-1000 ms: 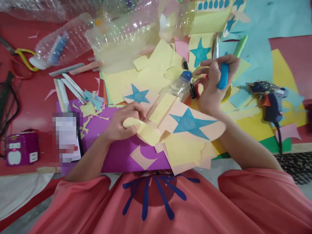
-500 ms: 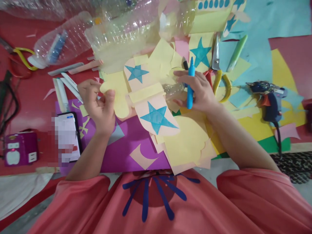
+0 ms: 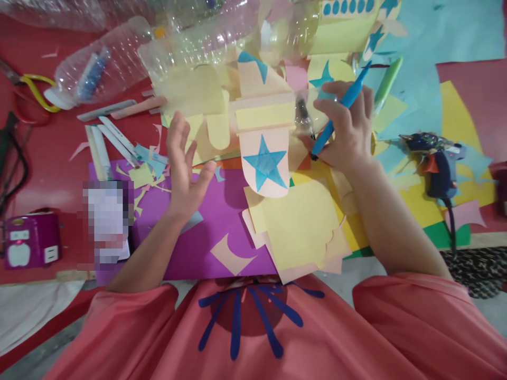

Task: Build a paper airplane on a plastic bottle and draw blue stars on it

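Note:
My right hand (image 3: 348, 132) is closed around a blue pen (image 3: 340, 110) that points down-left, and it rests beside a small clear bottle (image 3: 303, 113). A paper craft (image 3: 263, 132) of peach wings with blue stars and a yellow band sits on that bottle, upright in the middle. My left hand (image 3: 186, 169) is open, fingers spread, palm turned right, just left of the craft and touching nothing. It hovers over a purple sheet (image 3: 222, 221).
Clear plastic bottles (image 3: 103, 66) lie along the far edge. White sticks (image 3: 106, 142) and paper scraps lie at left, a phone (image 3: 106, 221) and a purple box (image 3: 29, 243) nearer. A glue gun (image 3: 439, 163) lies at right, yellow-handled scissors (image 3: 35, 92) far left.
My left hand let go of the yellow paper and opened. The star craft swung further away and now stands upright. My right hand shifted right and tilted the pen.

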The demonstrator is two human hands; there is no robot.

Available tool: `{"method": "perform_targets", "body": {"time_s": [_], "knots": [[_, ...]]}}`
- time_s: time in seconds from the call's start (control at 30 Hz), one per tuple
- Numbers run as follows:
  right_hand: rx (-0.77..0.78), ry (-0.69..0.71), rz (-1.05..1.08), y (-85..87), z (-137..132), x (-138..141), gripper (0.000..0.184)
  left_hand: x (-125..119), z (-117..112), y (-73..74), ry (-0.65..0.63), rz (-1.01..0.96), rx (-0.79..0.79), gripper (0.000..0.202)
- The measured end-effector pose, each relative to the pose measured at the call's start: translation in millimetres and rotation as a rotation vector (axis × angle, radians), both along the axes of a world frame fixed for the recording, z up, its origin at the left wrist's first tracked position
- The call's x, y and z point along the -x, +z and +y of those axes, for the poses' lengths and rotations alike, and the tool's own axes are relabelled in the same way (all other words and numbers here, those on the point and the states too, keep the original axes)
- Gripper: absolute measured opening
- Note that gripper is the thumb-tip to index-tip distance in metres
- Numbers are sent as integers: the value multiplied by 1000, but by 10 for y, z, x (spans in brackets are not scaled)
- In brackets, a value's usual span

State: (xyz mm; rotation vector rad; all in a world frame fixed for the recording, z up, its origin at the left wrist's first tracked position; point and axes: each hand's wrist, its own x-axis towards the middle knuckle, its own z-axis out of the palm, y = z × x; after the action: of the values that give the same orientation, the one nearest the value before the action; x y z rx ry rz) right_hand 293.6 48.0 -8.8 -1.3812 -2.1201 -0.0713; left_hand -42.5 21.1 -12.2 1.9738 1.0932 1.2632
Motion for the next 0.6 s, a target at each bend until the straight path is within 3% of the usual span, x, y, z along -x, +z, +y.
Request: {"method": "perform_targets", "body": {"time_s": [0.13,0.3,0.4,0.5,0.6], "knots": [[81,101,70,19,3,33,41,-24,8,4,-36,79,-52,30],[109,195,123,4,16,22,52,-9,29,39,51,190,-55,37],[29,204,179,-9,19,-6,66,-4,18,49,80,234,-114,35],[-102,141,366,58,-45,77,55,-33,-8,68,87,216,-201,30],[-152,79,675,234,-137,270,41,-75,-41,89,113,202,-196,27]]}}
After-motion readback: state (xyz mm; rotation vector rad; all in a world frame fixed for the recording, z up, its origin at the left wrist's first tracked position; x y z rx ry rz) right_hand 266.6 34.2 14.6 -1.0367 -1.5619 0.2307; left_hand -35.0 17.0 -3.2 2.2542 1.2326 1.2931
